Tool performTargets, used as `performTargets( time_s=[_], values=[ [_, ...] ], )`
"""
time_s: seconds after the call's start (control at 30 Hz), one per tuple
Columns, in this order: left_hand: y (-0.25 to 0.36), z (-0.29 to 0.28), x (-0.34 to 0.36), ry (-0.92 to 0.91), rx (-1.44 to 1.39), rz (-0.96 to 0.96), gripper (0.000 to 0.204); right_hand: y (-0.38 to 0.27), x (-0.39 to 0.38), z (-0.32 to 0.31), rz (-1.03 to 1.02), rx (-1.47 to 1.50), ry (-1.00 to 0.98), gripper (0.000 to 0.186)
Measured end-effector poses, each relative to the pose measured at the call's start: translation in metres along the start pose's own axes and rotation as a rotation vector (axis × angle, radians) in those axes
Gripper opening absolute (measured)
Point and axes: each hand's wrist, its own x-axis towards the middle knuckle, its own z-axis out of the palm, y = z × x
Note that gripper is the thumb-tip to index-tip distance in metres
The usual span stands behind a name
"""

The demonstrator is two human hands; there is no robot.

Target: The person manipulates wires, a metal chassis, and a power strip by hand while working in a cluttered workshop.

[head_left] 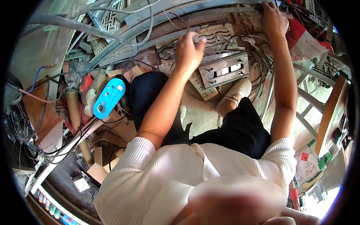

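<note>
My left hand (188,52) is raised over the clutter in front of me, fingers loosely curled and the thumb standing apart. Thin brown wire (180,17) runs down close to its fingertips; I see nothing firmly gripped there. Stretched far forward on the right, my right hand (275,21) has its fingers bent around something small and dark beside a long metal rail (217,7). What it holds is hidden at the picture's upper edge. Below my left hand lie a metal plate with slots (225,71) and a power strip (202,85).
Tangled cables (258,56) lie under my right forearm. To the left are a blue oval panel (109,98), a cardboard tube (74,108) and open cardboard boxes (101,157). A grey metal frame (309,97) with a wooden board (332,112) stands at the right. A red-and-white bag (302,41) lies nearby.
</note>
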Motion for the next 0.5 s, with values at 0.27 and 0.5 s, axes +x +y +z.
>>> performTargets(
  time_s=[0.27,0.5],
  values=[
    [0.003,0.016,0.017,-0.216,-0.756,-0.189,0.065,0.010,-0.011,-0.008,-0.100,0.297,0.277,0.020],
    [0.028,-0.008,0.019,-0.207,-1.565,-0.245,0.060,-0.010,-0.004,-0.010,-0.391,0.516,0.470,0.020]
  ],
)
